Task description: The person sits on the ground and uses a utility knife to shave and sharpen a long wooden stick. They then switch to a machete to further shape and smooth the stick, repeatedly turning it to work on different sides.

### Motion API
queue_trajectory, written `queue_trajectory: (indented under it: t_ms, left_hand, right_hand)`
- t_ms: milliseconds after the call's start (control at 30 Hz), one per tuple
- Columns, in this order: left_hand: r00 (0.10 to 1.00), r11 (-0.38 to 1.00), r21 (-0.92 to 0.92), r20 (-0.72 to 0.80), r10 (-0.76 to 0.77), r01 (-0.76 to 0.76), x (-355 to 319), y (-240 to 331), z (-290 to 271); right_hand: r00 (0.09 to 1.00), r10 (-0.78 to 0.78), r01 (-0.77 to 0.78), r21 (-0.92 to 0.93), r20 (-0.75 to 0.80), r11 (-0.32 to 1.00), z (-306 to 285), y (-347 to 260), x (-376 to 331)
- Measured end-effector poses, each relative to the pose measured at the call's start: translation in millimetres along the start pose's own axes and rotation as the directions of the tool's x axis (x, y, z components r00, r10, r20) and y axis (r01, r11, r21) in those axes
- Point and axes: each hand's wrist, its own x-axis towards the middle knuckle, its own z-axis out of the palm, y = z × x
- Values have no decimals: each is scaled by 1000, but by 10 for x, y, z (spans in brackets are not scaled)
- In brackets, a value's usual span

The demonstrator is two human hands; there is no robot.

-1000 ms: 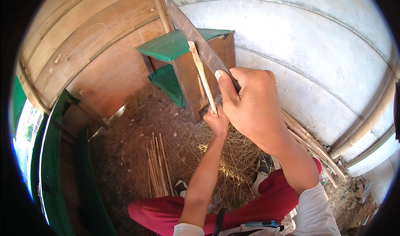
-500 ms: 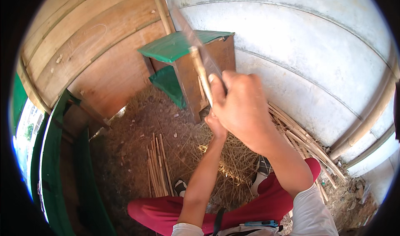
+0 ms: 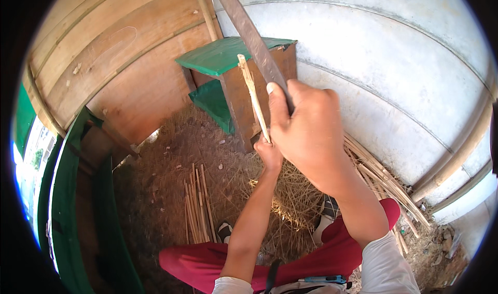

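Observation:
My right hand (image 3: 307,130) is wrapped round the lower end of a long, flat machete (image 3: 255,44) with a dark, worn blade. The blade points up and away to the left, past the frame's top edge. Below and left of it, my left hand (image 3: 268,155), partly hidden behind the right, grips the lower end of a thin bamboo stick (image 3: 254,98). The stick leans upward; its upper end is pale and frayed, with a rough face along one side. Blade and stick look apart, with a narrow gap between them.
Cut bamboo sticks (image 3: 196,206) lie left of my feet; more long strips (image 3: 386,177) lie along the pale wall at right. A heap of straw-like shavings (image 3: 293,200) sits between my legs. Ahead stands a wooden cabinet (image 3: 270,81) with a green top. A blue-handled cutter (image 3: 322,279) rests at my waist.
The machete was blurred and close against the bamboo stick; now it stands clear to the right, higher up. The stick's rough, frayed side shows now. The left hand has hardly moved.

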Motion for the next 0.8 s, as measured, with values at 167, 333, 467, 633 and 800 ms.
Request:
queue_trajectory:
  t_ms: [167,333,467,633,800]
  left_hand:
    - [997,996,-85,-77,19,-25,51,387,24]
    - [984,974,-180,-88,-156,138,253,184,-329]
    - [977,936,-324,-108,-183,140,768,330,-1150]
    - [963,820,-563,-152,-223,101,1176,621,-2311]
    - [930,713,-699,-225,-290,53,1147,634,-3238]
  right_hand:
    - [976,126,-132,20,180,991,-61,138,53]
    - [933,342,-355,130,114,926,-722,488,-61]
    - [892,426,-430,12,-150,903,-1478,1382,-704]
    - [757,601,-653,-285,-254,702,-2223,2637,-2072]
    - [572,814,-746,-474,-98,468,-2600,3568,-4165]
